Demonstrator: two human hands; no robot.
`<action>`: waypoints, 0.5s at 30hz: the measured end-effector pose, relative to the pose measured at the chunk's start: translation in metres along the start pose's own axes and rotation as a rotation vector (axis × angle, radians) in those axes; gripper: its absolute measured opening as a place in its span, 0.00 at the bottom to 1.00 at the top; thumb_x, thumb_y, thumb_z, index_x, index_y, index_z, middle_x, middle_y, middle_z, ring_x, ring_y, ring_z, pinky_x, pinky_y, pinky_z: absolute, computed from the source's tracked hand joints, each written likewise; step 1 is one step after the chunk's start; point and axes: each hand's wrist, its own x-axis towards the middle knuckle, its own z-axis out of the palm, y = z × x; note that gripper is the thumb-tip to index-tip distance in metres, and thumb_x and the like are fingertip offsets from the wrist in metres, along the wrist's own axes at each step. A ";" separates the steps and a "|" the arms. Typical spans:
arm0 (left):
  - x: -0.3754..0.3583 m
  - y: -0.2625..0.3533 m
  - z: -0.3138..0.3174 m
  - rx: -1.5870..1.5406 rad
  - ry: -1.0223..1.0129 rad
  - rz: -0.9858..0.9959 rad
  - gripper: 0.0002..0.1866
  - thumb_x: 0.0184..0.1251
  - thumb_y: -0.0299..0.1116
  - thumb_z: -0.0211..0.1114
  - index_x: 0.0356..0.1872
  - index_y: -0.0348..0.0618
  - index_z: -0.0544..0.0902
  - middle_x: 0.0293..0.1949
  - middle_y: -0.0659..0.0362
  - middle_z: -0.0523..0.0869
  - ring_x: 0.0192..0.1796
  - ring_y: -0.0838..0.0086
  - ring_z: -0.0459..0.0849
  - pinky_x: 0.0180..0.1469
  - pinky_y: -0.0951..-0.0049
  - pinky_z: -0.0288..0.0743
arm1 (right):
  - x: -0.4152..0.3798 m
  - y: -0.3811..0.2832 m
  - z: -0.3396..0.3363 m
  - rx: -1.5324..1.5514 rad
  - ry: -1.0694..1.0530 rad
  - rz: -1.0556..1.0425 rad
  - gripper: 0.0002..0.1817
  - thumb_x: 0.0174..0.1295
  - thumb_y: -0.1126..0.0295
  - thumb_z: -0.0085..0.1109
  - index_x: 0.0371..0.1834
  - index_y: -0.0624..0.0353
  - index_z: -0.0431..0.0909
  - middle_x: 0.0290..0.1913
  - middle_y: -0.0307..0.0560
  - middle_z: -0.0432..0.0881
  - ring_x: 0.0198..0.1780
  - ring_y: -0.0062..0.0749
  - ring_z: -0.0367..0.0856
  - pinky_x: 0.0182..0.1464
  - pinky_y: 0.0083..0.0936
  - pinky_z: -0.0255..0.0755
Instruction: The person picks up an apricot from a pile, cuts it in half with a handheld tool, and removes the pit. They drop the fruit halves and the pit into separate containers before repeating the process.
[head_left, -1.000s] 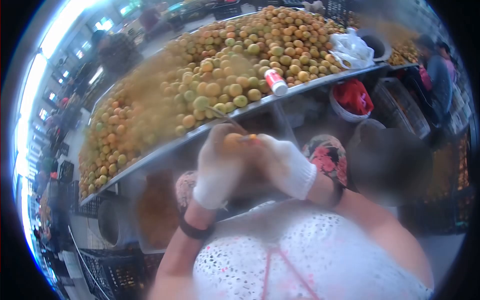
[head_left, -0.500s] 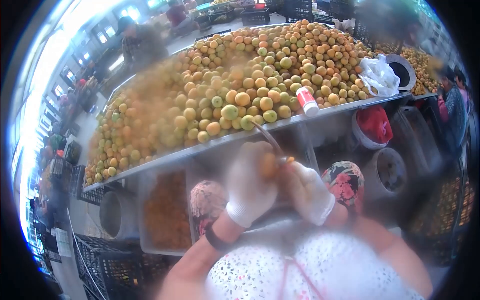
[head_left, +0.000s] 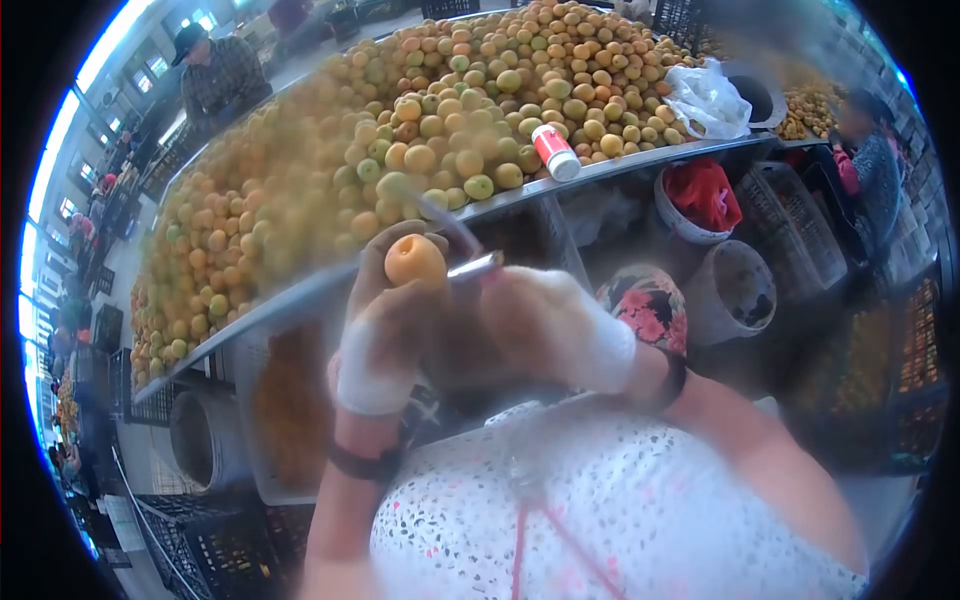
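Observation:
My left hand, in a white work glove stained brown, is closed around an orange apricot at the front edge of the fruit heap. The apricot's smooth, rounded top faces up. Just to the right, my right hand, gloved too, grips a small hand tool with a shiny metal part that points at the apricot's side. A thin curved strip, blurred, rises from beside the tool toward the heap. Its exact kind I cannot tell. Behind both hands, many apricots cover the metal-edged table.
A red-and-white bottle lies at the table edge, near a white plastic bag. Below are a bin of orange pieces, a grey bucket, a bucket with red cloth and black crates. Other people stand around.
My hands have drawn apart and shifted left, with the apricot now showing clearly in the left one. The camera view has tilted down and turned right.

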 end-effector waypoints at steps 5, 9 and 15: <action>-0.011 0.007 0.010 -0.008 0.031 0.064 0.31 0.65 0.33 0.64 0.68 0.35 0.69 0.57 0.51 0.78 0.57 0.65 0.80 0.59 0.65 0.77 | -0.008 0.014 -0.001 -0.525 0.155 -0.238 0.12 0.76 0.61 0.56 0.45 0.60 0.78 0.25 0.36 0.74 0.28 0.14 0.69 0.28 0.19 0.66; -0.016 0.009 0.024 0.050 0.113 0.113 0.30 0.65 0.33 0.64 0.67 0.34 0.69 0.57 0.51 0.78 0.54 0.65 0.82 0.59 0.64 0.78 | -0.014 0.011 0.001 -0.670 0.183 -0.297 0.11 0.75 0.64 0.56 0.45 0.62 0.78 0.26 0.42 0.78 0.30 0.17 0.72 0.30 0.24 0.70; -0.021 0.011 0.030 0.137 0.103 0.146 0.29 0.66 0.32 0.62 0.67 0.33 0.69 0.54 0.50 0.80 0.52 0.65 0.83 0.57 0.66 0.80 | -0.022 0.010 0.000 -0.732 0.193 -0.357 0.09 0.75 0.66 0.55 0.45 0.62 0.77 0.27 0.52 0.81 0.29 0.29 0.81 0.32 0.29 0.73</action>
